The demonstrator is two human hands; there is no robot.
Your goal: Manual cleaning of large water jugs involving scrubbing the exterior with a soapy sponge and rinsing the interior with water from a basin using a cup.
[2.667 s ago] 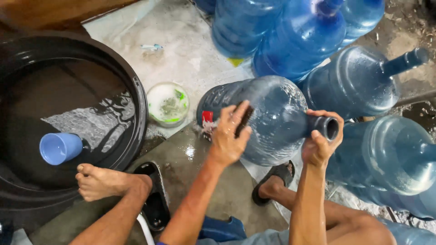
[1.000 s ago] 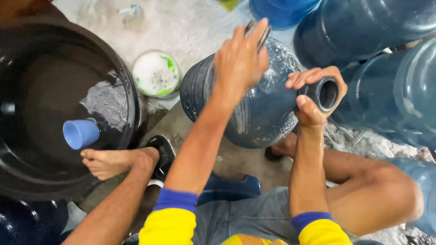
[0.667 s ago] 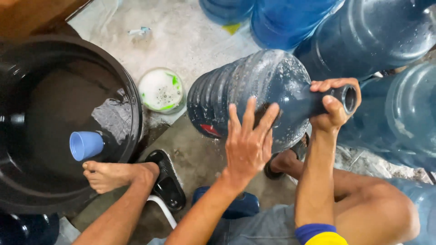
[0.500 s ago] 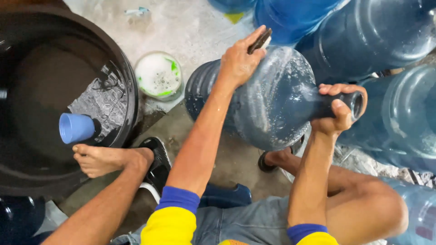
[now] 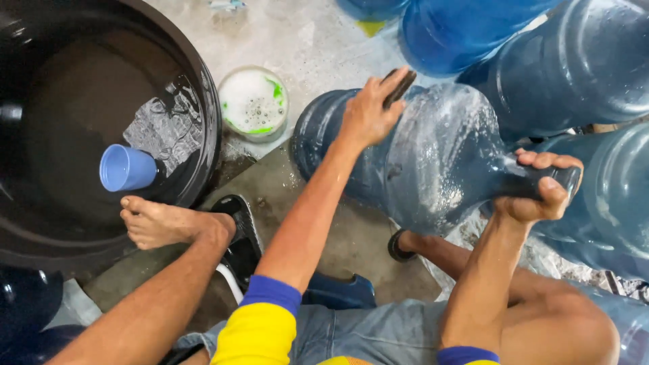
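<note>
Left hand (image 5: pixel 368 111) pressing dark scrubber (image 5: pixel 399 86) on soapy jug (image 5: pixel 422 159), right hand (image 5: pixel 541 186) gripping its neck

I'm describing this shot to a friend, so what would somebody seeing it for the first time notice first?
Most striking is the big blue water jug lying on its side, wet and soapy, at centre right. The left hand presses a dark scrubber on its body while the right hand grips its neck. At left, a large black tub holds water and a small blue cup, with a bowl of suds beside it.
</note>
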